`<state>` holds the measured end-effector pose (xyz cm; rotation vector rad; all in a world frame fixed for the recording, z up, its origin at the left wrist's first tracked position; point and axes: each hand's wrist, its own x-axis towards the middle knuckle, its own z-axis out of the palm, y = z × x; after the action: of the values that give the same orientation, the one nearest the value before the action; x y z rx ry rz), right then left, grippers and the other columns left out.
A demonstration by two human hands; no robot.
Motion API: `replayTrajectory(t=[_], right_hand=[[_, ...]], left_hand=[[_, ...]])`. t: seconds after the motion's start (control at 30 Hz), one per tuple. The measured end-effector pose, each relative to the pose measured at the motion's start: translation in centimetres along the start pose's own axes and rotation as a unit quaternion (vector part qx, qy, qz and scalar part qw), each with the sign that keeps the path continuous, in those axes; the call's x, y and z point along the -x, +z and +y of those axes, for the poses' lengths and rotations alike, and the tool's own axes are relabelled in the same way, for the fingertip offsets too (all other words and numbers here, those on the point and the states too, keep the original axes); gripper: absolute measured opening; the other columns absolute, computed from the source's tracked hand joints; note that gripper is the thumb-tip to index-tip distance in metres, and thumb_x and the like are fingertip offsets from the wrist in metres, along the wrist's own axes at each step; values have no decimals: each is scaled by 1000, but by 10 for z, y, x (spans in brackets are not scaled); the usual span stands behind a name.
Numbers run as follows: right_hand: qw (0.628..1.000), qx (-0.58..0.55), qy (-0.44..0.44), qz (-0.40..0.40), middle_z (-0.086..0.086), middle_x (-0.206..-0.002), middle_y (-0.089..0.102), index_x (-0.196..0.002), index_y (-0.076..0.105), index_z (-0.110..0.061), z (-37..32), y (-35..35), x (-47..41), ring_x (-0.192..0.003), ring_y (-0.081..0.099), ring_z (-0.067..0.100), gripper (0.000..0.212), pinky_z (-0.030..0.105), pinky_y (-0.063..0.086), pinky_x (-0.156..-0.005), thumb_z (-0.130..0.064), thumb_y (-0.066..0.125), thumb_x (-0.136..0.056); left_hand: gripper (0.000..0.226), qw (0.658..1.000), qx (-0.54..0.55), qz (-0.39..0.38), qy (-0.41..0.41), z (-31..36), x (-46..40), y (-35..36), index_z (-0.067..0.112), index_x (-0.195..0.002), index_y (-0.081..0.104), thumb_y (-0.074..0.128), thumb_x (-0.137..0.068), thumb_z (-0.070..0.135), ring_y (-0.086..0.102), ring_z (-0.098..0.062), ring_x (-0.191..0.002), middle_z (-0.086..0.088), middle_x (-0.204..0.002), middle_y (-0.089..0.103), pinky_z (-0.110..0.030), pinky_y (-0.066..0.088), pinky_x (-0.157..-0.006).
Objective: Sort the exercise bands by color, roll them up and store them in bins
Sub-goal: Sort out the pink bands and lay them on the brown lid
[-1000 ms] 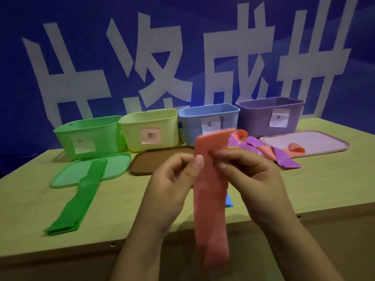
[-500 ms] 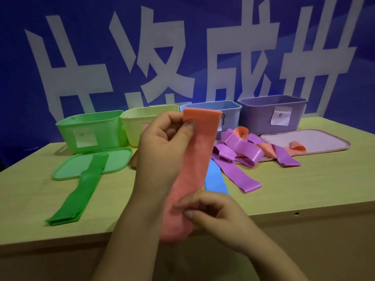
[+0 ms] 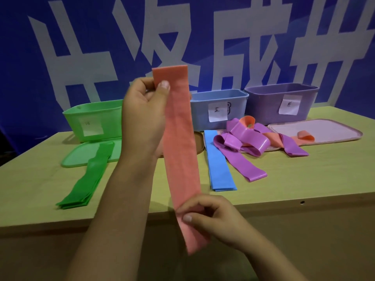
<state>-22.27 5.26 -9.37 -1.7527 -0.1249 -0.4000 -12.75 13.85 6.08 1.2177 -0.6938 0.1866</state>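
I hold an orange exercise band (image 3: 180, 142) stretched out vertically in front of me. My left hand (image 3: 142, 114) pinches its top end, raised above the bins. My right hand (image 3: 211, 218) pinches it near the bottom, below the table's front edge. On the table lie green bands (image 3: 87, 179) at the left, a flat blue band (image 3: 219, 163) in the middle and a tangle of purple bands (image 3: 243, 142) with orange ones (image 3: 246, 120) mixed in at the right.
A green bin (image 3: 93, 118), a blue bin (image 3: 219, 108) and a purple bin (image 3: 280, 104) stand along the back. A green lid (image 3: 75, 157) and a pink lid (image 3: 324, 130) lie before them. My left arm hides the yellow bin.
My left hand has lifted the band's top end higher. My right hand has slid down the band to its lower part, pulling it straight.
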Motion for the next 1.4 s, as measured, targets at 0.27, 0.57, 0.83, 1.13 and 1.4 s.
replayTrajectory(t=[0.27,0.57,0.83,1.13,1.4], right_hand=[[999,-27,34,-13,-14,-82,71,-79,74,-37,9,1,9,-83,62,-2,37,13,45,-71,-3,62,-85],[999,-25,37,-1,-13,-82,71,-79,74,-34,13,-3,11,-84,62,0,35,15,46,-74,-1,63,-85],[998,44,52,-8,-11,-91,73,-88,75,-35,8,-27,13,-91,66,3,30,19,52,-77,-8,65,-86],[986,126,-24,103,-7,-122,60,-97,72,-33,-26,-71,4,-114,52,-10,32,7,44,-80,-5,67,-83],[885,389,-15,256,-3,-119,54,-105,68,-29,-52,-153,-77,-110,52,14,19,22,37,-89,-20,62,-89]], left_hand=[[23,999,-37,24,20,4,-19,-4,31,-100,47,57,-93,12,72,-24,-85,-12,-93,70,-43,59,-78],[26,995,-53,50,72,1,-26,-1,25,-83,56,56,-90,0,67,-30,-92,2,-92,64,-48,56,-83],[38,1000,-10,1,-2,-15,-9,2,22,-81,70,47,-91,-5,64,-16,-101,12,-86,70,-38,52,-94],[37,987,156,23,-11,-19,7,-3,15,-78,70,45,-90,-10,63,-34,-106,-6,-90,70,-48,46,-100],[46,981,151,-37,-112,-49,19,9,18,-79,72,40,-89,-12,66,-11,-90,2,-87,73,-32,51,-91]])
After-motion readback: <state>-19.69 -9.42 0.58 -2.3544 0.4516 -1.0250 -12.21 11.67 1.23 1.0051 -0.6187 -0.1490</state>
